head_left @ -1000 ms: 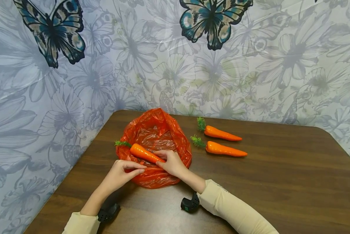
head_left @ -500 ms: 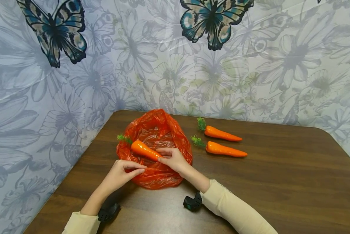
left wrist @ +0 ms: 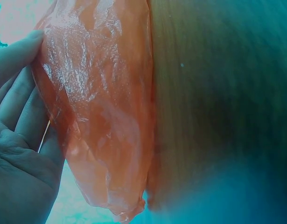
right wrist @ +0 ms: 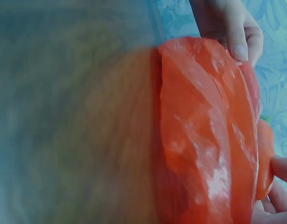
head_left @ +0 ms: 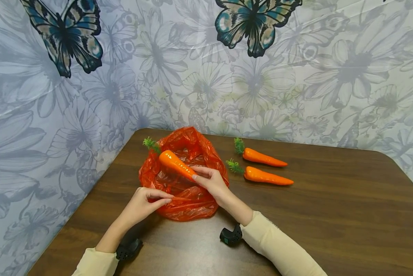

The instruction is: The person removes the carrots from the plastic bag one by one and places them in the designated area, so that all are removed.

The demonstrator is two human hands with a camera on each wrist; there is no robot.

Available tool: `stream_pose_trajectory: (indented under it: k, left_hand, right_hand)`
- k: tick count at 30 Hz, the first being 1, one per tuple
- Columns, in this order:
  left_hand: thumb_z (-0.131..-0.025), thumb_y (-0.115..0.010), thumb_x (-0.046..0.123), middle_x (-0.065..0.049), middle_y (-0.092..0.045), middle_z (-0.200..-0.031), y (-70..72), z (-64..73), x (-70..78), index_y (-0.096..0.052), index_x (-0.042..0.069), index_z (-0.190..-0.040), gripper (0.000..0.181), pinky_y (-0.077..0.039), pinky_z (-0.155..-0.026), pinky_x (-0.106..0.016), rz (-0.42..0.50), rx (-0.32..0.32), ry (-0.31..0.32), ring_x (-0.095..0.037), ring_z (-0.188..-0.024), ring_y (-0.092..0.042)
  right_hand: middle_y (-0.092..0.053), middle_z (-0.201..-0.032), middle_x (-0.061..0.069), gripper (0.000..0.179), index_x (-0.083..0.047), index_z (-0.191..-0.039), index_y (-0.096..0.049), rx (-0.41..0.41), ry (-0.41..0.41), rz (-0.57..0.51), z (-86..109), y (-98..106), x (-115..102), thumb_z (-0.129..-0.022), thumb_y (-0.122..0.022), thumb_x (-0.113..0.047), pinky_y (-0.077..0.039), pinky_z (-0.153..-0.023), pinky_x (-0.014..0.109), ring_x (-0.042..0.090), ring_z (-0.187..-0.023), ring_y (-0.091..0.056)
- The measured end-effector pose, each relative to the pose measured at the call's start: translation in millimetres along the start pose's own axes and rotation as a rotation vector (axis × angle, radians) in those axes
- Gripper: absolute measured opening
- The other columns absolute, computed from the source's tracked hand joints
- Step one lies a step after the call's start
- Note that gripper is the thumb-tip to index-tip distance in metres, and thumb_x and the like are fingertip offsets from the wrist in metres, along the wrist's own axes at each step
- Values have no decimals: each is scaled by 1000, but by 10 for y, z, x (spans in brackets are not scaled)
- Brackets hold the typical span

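A red plastic bag (head_left: 192,211) stands with its mouth wide on the brown table. My left hand (head_left: 140,209) pinches the near rim of the bag between thumb and fingers; the left wrist view shows that hand (left wrist: 22,130) at the edge of the red film (left wrist: 96,93). With its thumb and fingers, my right hand (head_left: 211,184) holds an orange carrot (head_left: 175,163) by the narrow end, over the bag's mouth. The carrot's green top points to the far left, past the rim. In the right wrist view the carrot (right wrist: 264,158) shows partly behind the bag.
Two more carrots lie right of the bag, a far one (head_left: 263,157) and a nearer one (head_left: 266,176), green tops to the left. The wooden table (head_left: 348,207) ends at a floral wall cloth (head_left: 206,88) with butterflies.
The carrot in my right hand has risen and moved away from me, its top lifting clear of the bag's left rim. My left hand stays on the near rim.
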State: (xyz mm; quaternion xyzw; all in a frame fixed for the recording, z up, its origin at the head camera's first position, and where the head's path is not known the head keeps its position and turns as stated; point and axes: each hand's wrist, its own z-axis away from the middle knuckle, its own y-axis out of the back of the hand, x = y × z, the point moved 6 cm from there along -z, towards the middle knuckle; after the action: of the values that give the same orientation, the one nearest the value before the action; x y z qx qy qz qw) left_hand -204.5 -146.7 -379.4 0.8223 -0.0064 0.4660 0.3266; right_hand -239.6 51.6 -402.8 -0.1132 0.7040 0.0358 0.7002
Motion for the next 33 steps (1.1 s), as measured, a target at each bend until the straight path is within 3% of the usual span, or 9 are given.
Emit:
stream_pose_trajectory:
  k: [7,15,23,29,33]
  left_hand:
    - [-84,-70,8,1,-71,-90,-15,-10,26,-75,5,-95,12,-53,-69,-25,17,7,-35,-13,-80,-66]
    - [-84,-70,9,2,-71,-90,-32,-18,22,-75,6,-95,13,-53,-71,-28,11,3,33,-13,-82,-66]
    - [-84,-71,11,5,-70,-90,-46,-14,49,-75,8,-95,12,-53,-71,-28,1,9,42,-12,-82,-66]
    - [-84,-70,9,1,-71,-90,-42,-18,59,-75,6,-95,13,-53,-70,-27,13,5,30,-13,-81,-66]
    - [-85,-69,8,0,-71,-91,-41,-10,51,-75,5,-96,13,-53,-70,-27,19,4,37,-13,-81,-66]
  right_hand:
    - [-61,-113,15,37,4,-127,-55,-1,-45,-104,67,176,-102,-91,-60,-3,-43,-91,44,20,-96,-60]
    - [-50,-125,17,39,6,-130,-51,8,-77,-194,238,515,-226,-93,-57,-1,-40,-93,43,20,-101,-58]
    - [-49,-129,16,44,8,-132,-47,13,-56,-163,486,903,-373,-91,-60,-4,-37,-96,45,20,-105,-57]
    - [-57,-122,10,36,2,-127,-57,-15,2,-134,719,1246,-430,-91,-61,-7,-35,-96,44,19,-107,-57]
    - [-58,-121,4,32,-4,-125,-60,-9,-8,-138,890,1452,-462,-92,-59,-5,-39,-94,38,17,-107,-57]
